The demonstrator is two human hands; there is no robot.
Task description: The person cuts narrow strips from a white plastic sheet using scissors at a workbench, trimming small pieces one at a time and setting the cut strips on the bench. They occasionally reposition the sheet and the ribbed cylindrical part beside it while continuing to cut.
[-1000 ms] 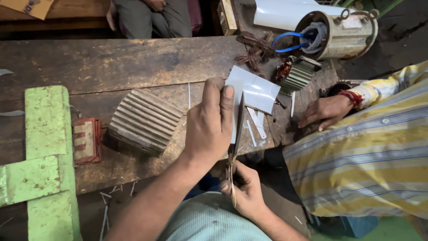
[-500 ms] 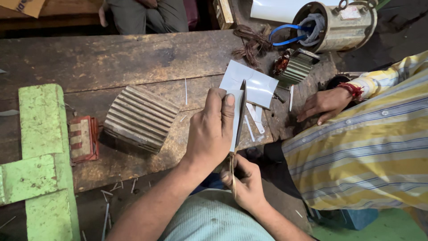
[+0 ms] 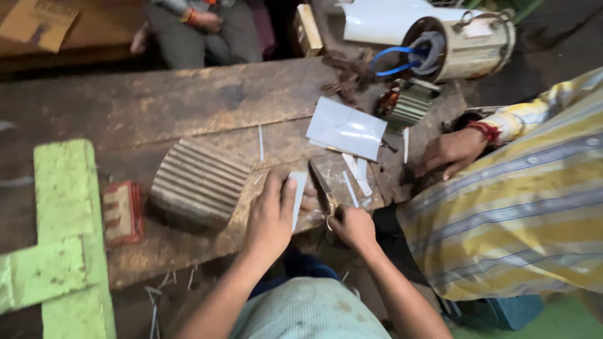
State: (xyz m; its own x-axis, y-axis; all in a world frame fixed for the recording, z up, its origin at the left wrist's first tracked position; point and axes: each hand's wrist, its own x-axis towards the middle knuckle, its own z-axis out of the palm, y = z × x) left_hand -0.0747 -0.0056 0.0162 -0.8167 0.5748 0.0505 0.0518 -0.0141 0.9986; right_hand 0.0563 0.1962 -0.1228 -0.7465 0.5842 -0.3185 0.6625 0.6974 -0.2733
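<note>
At the near edge of the worn wooden desk [image 3: 163,107], seen from the head camera, a narrow white paper strip [image 3: 298,196] was held in the left hand [image 3: 271,216], pinched between thumb and fingers so that it stood up from the board. Just to its right, a pair of scissors [image 3: 324,199] was gripped by the right hand [image 3: 355,227], the fingers closed round the handles and the blades pointed away toward the middle of the desk; whether the blades were touching the strip could not be told.

Some cutting appeared to have been done already: several thin white slivers [image 3: 357,179] were lain just beyond the scissors, another sliver [image 3: 260,142] was seen farther left, and more offcuts [image 3: 168,284] were scattered below the desk edge. A larger white sheet [image 3: 347,129] was left uncut near the far side, so more strips could, by judgement, be taken from it.

Beside the left hand a ribbed metal block [image 3: 200,182] was rested on the desk, with a small red part [image 3: 122,212] and a green painted frame [image 3: 56,238] farther left. A motor housing [image 3: 465,44] with blue leads and a wound core [image 3: 409,102] were lain at the far right. Another person's hand [image 3: 451,150], from a striped sleeve [image 3: 502,213], was rested on the right edge.
</note>
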